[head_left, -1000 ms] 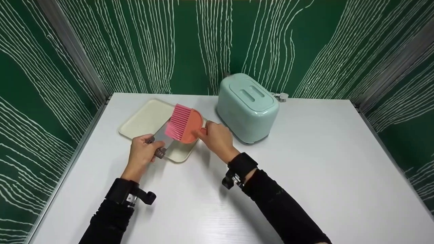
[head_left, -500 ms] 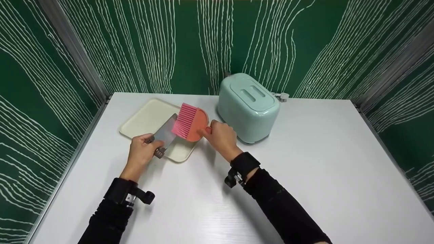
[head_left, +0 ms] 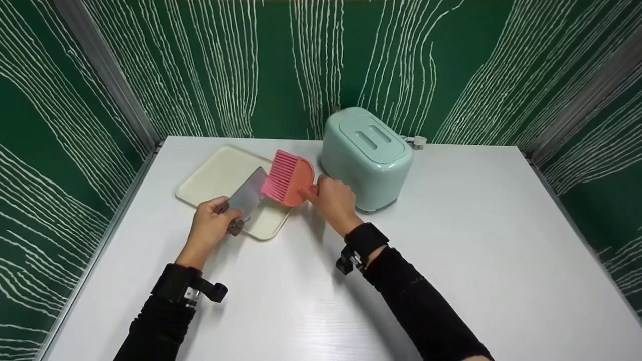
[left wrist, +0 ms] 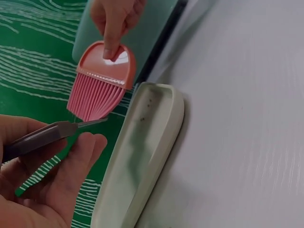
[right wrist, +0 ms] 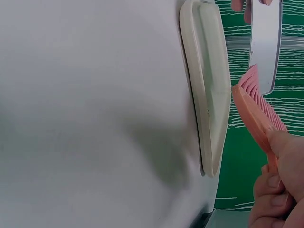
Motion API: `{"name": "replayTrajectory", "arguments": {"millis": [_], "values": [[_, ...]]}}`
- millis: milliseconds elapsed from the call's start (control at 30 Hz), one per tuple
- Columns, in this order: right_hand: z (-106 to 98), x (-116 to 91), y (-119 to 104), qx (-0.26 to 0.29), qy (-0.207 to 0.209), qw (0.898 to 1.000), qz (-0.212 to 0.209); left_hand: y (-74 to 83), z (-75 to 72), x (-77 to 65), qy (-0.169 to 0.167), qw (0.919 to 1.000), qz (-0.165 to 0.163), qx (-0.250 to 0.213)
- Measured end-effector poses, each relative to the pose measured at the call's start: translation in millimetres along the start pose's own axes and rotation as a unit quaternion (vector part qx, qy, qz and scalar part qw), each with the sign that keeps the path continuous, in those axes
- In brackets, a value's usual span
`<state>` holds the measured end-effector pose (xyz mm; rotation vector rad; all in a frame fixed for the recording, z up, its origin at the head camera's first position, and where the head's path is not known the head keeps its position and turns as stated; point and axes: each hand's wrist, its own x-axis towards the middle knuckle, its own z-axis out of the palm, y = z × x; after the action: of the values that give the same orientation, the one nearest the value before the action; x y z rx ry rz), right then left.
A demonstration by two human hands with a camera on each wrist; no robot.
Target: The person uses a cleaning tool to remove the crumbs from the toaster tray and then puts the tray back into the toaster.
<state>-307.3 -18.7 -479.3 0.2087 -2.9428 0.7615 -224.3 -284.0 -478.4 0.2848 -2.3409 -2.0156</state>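
Note:
My left hand (head_left: 208,225) grips the grey handle of a dough scraper (head_left: 248,194), its flat metal blade held tilted above a cream tray (head_left: 208,175). My right hand (head_left: 335,201) holds the short handle of a brush with an orange head and pink bristles (head_left: 288,178). The bristles (right wrist: 259,90) meet the blade near its far edge and look bent there in the right wrist view. A few small dark specks (left wrist: 148,104) lie in the tray. My right fingers hide most of the brush's handle.
A mint-green toaster (head_left: 368,160) with a lid over its top stands just right of the tray, close to my right hand. A white plug (head_left: 419,143) lies behind it. Green walls with white lines (head_left: 276,65) enclose the white table (head_left: 451,250).
The brush and my right hand have moved right and slightly away, drawing the bristles across the blade to its far edge and uncovering more metal. My left hand has hardly moved.

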Motion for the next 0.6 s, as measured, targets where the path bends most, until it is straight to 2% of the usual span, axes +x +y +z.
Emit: {"name": "replayTrajectory", "arguments": {"millis": [267, 500, 600], "values": [[0.5, 1.5, 2.7, -0.010, 0.010, 1.000, 0.002, 2.1, -1.9, -5.1, -0.057, 0.9983, -0.003, -0.002], [4.5, 1.0, 7.2, -0.023, 0.030, 0.999, -0.006, 4.4, -1.2, -4.7, -0.060, 0.9950, 0.011, 0.079], [5.0, 1.1, 9.3, -0.026, 0.043, 0.999, -0.011, 4.4, -1.2, -4.4, -0.063, 0.9950, 0.009, 0.077]]}}
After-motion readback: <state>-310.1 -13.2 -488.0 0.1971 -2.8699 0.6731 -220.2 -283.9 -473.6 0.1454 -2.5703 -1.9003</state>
